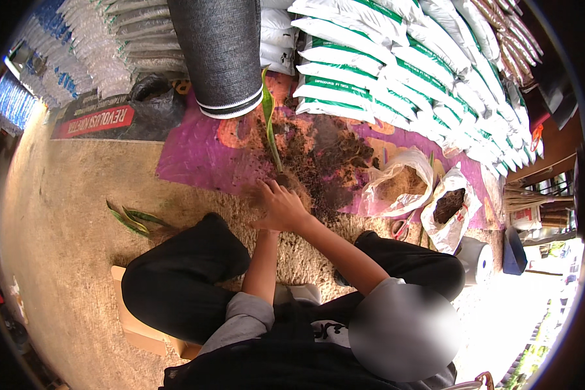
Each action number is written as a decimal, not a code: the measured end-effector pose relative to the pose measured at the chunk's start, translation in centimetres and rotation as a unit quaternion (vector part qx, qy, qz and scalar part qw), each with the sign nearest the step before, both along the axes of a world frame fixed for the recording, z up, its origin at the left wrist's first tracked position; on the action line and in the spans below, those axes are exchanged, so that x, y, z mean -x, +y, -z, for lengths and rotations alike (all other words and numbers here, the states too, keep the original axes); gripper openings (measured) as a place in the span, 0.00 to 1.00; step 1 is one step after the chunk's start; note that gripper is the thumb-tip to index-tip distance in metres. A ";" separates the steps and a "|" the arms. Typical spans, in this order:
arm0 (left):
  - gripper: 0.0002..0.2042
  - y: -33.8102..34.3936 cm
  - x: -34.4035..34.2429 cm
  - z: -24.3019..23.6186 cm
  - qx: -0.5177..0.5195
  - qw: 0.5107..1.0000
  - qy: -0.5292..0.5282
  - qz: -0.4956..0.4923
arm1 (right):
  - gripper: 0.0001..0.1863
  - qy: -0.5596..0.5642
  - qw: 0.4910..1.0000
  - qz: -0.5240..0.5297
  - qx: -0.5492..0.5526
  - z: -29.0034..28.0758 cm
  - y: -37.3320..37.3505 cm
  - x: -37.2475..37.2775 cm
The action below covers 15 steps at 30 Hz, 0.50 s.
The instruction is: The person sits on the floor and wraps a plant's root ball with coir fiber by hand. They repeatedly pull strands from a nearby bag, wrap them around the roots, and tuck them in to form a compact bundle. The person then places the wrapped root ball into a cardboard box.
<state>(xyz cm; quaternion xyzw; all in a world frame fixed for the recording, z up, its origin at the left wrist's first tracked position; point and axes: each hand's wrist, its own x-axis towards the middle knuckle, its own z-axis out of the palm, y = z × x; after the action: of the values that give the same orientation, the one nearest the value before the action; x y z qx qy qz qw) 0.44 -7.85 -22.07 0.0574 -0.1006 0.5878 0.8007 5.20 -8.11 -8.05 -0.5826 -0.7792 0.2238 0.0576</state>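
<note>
A snake plant (270, 130) with a long yellow-edged green leaf stands in front of me, its base in a clump of brown fibre (298, 187). Bent over this fibre are the fingers of my right hand (286, 209), closed against it at the foot of the leaf. My left hand (264, 223) is at the same clump, mostly covered by the right, and its fingers are hidden. Loose dark soil (335, 153) is scattered just beyond and to the right of my hands. Another snake plant piece (135, 221) lies on the floor to the left.
Two open bags, one with brown fibre (406, 184) and one with dark soil (448, 207), stand right, with red-handled scissors (400, 228) nearby. A purple sheet (195, 153) lies under the soil. A black mesh roll (221, 58) and stacked white-and-green sacks (344, 68) stand beyond.
</note>
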 end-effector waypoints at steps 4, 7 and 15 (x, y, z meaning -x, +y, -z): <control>0.30 1.2 1.4 3.4 0.063 0.981 -0.123 0.137 | 0.32 0.068 0.995 0.067 0.013 1.4 2.0 0.5; 0.31 0.4 1.1 1.5 0.181 0.969 0.064 0.156 | 0.23 0.121 0.979 0.165 -0.016 1.0 2.8 -1.8; 0.32 0.3 1.6 0.8 0.284 0.916 0.242 0.147 | 0.20 0.244 0.931 0.265 -0.056 3.3 4.5 -5.6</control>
<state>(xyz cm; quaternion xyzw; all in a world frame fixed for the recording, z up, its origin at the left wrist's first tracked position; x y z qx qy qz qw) -1.15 -7.50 -22.92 -0.0474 0.2604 0.4353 0.8605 10.83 -3.63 -11.38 -0.6914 -0.5698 0.2911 0.3356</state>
